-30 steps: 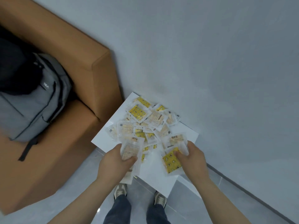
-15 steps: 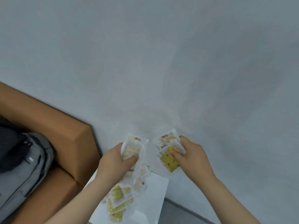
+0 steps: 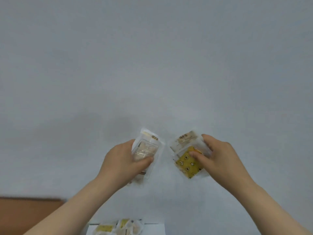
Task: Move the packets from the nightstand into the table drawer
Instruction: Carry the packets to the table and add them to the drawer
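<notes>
Against the plain pale grey wall (image 3: 152, 65), both bare hands are raised side by side, each closed on packets. Half a second ago the white nightstand top and the tan sofa arm filled the lower left of the view; now the view has tipped upward, so only a strip of the white nightstand (image 3: 157, 228) shows at the bottom edge and a sliver of the tan brown sofa arm (image 3: 25, 211) at the lower left, while the grey backpack has dropped out of sight. The left hand (image 3: 122, 161) grips a small stack of clear plastic packets with beige contents (image 3: 145, 150), thumb pressed across the front. The right hand (image 3: 218, 158) pinches a clear packet with a brown printed label (image 3: 185, 139) together with a yellow patterned packet (image 3: 188, 165), thumb on the yellow one. The two bundles stand near each other but apart, with a narrow gap between them. A few loose yellow and beige packets (image 3: 118, 227) lie on the nightstand at the bottom edge. Open wall lies above and to both sides of the hands. The table drawer is not in view.
</notes>
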Demonstrator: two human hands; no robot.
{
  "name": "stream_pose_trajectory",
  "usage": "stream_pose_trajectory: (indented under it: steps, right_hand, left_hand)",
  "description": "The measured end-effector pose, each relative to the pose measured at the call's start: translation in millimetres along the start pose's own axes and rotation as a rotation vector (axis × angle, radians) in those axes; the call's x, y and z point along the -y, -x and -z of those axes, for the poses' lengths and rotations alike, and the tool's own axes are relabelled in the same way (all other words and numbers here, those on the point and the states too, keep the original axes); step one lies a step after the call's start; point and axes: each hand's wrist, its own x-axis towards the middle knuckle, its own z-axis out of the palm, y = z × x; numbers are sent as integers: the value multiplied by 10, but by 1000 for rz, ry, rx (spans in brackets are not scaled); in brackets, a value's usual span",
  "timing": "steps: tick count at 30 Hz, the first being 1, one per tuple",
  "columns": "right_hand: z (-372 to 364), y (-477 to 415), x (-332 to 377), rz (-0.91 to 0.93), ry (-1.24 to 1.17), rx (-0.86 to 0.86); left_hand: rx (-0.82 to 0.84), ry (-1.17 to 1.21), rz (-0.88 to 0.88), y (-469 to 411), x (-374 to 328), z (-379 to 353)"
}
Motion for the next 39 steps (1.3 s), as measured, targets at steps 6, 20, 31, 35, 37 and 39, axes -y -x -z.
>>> stream_pose_trajectory:
  steps: [6, 20, 31, 35, 37, 39]
  right_hand:
    - [676, 531, 86, -154, 131, -185]
    - [2100, 1984, -155, -445, 386, -448]
    - [3411, 3571, -418, -539, 544, -601]
    - [3847, 4272, -515, -604, 592, -631]
    - [4033, 4637, -597, -652, 625, -646]
    - [4179, 4989, -708, -722, 660, -659]
  left_hand:
    - [124, 118, -191, -3, -531, -90]
    - [373, 371, -536, 448, -2230, -762]
    - [531, 535, -682, 1629, -3895, -1391]
    - [600, 564, -758, 2184, -4533, -1662]
    - [639, 586, -789, 2476, -4829, -1833]
    - [689, 594, -817, 2755, -5098, -2012]
